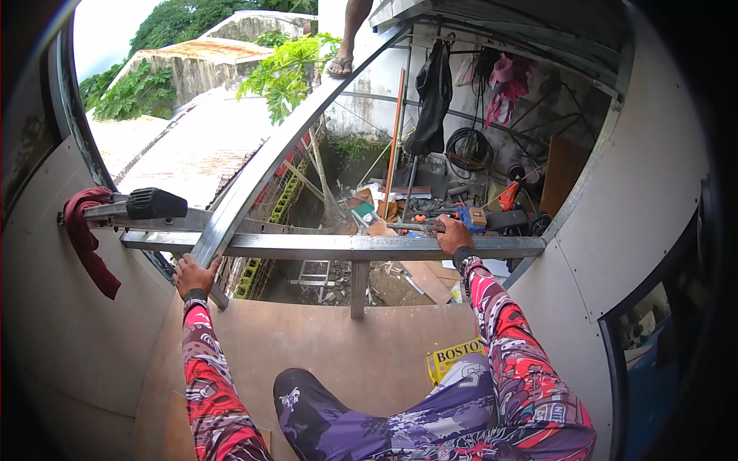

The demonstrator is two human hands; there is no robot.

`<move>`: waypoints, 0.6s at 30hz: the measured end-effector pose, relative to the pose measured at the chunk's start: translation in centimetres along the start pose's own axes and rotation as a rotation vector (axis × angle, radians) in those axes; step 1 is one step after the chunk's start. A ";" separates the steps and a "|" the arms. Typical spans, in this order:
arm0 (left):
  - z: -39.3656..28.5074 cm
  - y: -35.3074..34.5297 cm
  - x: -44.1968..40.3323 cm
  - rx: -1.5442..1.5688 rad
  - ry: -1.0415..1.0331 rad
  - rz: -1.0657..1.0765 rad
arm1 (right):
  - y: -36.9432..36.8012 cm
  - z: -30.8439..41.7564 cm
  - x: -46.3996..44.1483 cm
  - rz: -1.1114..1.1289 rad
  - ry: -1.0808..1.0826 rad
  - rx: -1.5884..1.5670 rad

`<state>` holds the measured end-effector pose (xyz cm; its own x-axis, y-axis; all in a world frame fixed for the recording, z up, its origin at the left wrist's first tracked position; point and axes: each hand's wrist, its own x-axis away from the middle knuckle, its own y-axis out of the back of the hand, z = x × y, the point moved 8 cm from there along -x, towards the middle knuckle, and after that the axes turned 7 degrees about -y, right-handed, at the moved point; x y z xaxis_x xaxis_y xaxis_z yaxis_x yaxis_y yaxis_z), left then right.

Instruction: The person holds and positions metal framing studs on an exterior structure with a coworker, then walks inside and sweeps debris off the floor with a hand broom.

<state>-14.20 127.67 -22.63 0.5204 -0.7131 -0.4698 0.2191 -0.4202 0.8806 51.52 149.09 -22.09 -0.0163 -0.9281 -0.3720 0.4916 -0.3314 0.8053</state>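
Note:
My left hand [197, 276] grips the lower end of a long metal beam [269, 165], which slants up to the right across the opening. That beam rests over a horizontal metal rail [330, 247]. At the rail's right part, my right hand [455, 235] is closed round the end of a dark, thin tool [419, 227] lying just above the rail; what the tool is cannot be made out. Another person's foot [340, 67] in a flip-flop stands at the upper part of the slanting beam. A short metal post [358, 290] supports the rail.
A maroon cloth [83, 238] hangs over a metal bar at the left, beside a black-capped end [156, 203]. A yellow box [453, 359] lies near my leg. Beyond the rail is a drop to cluttered ground [392, 284]. A black bag [433, 96] hangs at the back.

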 end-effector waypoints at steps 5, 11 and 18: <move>-0.1 0.1 0.0 0.000 0.000 0.012 | -0.4 -0.4 -0.2 0.004 -0.004 0.010; 0.0 0.0 0.0 0.002 -0.008 -0.008 | -0.5 -0.4 -0.3 0.001 0.013 -0.012; -0.1 0.1 0.0 0.002 -0.004 -0.005 | -0.4 -0.3 -0.3 -0.004 0.019 -0.004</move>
<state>-14.12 127.63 -22.51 0.5161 -0.7129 -0.4748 0.2200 -0.4254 0.8779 51.60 149.53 -22.42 -0.0023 -0.9234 -0.3838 0.4949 -0.3346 0.8020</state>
